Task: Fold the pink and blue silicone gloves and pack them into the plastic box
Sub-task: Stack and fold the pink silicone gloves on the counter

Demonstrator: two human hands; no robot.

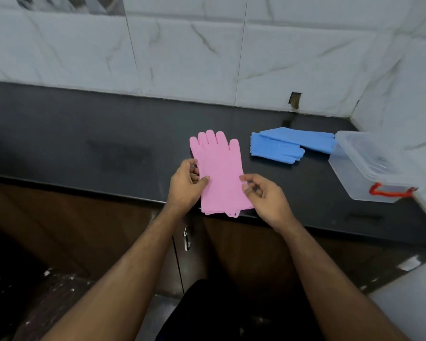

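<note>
Countertop (84, 143) edge; left hand (186, 187) covers pink gloves' (219, 173) side.

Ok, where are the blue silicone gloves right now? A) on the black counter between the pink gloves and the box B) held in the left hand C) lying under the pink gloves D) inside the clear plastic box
A: the blue silicone gloves lie on the black counter, between the pink silicone gloves and the clear plastic box; neither hand touches them.

Your left hand (186, 184) covered the left edge of the pink gloves (219, 168), and your right hand (263, 195) hid their right edge near the cuff. How many pink layers were stacked, you could not tell. The box (362, 168) inside was blurred.
</note>
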